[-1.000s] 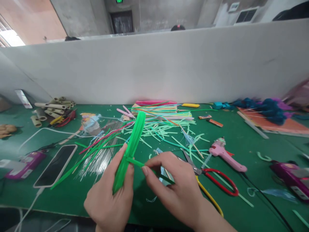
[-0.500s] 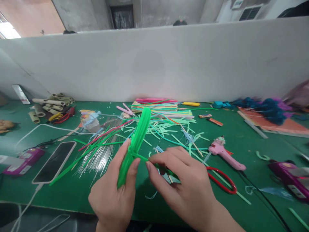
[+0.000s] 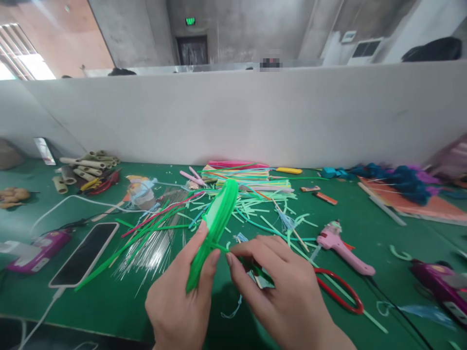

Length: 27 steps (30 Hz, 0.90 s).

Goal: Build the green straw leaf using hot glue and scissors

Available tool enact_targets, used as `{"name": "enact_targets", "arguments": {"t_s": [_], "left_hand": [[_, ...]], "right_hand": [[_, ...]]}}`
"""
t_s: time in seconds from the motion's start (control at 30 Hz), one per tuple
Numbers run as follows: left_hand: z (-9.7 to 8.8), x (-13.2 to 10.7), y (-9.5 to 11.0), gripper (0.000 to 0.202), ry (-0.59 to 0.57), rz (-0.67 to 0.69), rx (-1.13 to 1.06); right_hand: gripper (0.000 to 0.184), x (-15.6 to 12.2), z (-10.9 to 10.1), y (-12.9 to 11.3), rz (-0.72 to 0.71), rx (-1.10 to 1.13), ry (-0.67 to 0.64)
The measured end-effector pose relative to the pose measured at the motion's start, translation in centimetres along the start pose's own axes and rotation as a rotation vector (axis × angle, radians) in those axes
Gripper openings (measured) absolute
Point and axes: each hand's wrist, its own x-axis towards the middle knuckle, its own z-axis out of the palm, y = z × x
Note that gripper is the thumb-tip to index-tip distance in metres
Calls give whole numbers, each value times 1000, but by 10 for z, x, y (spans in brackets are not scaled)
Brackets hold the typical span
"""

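Note:
My left hand (image 3: 180, 304) is closed round the lower half of a bright green bundle of folded strips (image 3: 215, 223), which stands tilted up and to the right above the green table (image 3: 91, 301). My right hand (image 3: 282, 296) pinches a thin green strip (image 3: 248, 260) that runs from the bundle's waist towards my right palm. The two thumbs nearly touch at the bundle's middle. Red-handled scissors (image 3: 341, 294) lie just right of my right hand, their blades hidden behind it.
A phone (image 3: 85, 253) on a white cable lies at the left beside a purple device (image 3: 38, 248). Loose coloured strips (image 3: 251, 192) and silver wires (image 3: 153, 245) litter the middle. A pink glue gun (image 3: 343, 243) lies at the right. A grey partition (image 3: 255, 116) backs the table.
Both hands have shifted a little to the right with the bundle, and the view has tipped upward. The right hand now covers more of the scissors.

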Motion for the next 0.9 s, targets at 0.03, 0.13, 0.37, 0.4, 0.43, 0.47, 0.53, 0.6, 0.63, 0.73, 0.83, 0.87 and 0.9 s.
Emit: {"name": "enact_targets", "arguments": {"t_s": [0.03,0.13,0.37,0.4,0.43,0.47,0.53,0.6,0.63,0.73,0.83,0.87,0.9], "left_hand": [[1,0,0,31,5,1,-1],[2,1,-2,29,22,1,-5],[3,0,-7,30,-7,28,7],[3,0,-7,29,-10,22,3],[3,0,-7,29,-12,11,-1],[3,1,-7,30,-10,0,-8],[3,2,-6,31,5,-19,-26],[3,3,-6,32,25,-27,-30],[2,3,-6,32,33,-22,-27],[2,2,-5,28,51,7,-17],[3,4,-7,26,64,19,38],[4,7,-8,25,87,30,70],[5,11,-11,25,119,53,100]], "right_hand": [[12,-1,0,1,4,-1,0],[11,-3,0,3,15,-7,0],[10,0,0,4,8,3,30],[10,0,0,3,7,-1,35],[10,1,0,3,5,-4,36],[10,2,0,3,2,-5,32],[10,2,0,3,6,1,25],[10,1,0,2,23,9,22],[10,0,0,2,33,12,20],[10,-2,2,1,49,20,16],[8,-2,3,2,35,46,35],[8,-1,3,3,30,55,51],[7,0,1,5,26,59,72]]}}
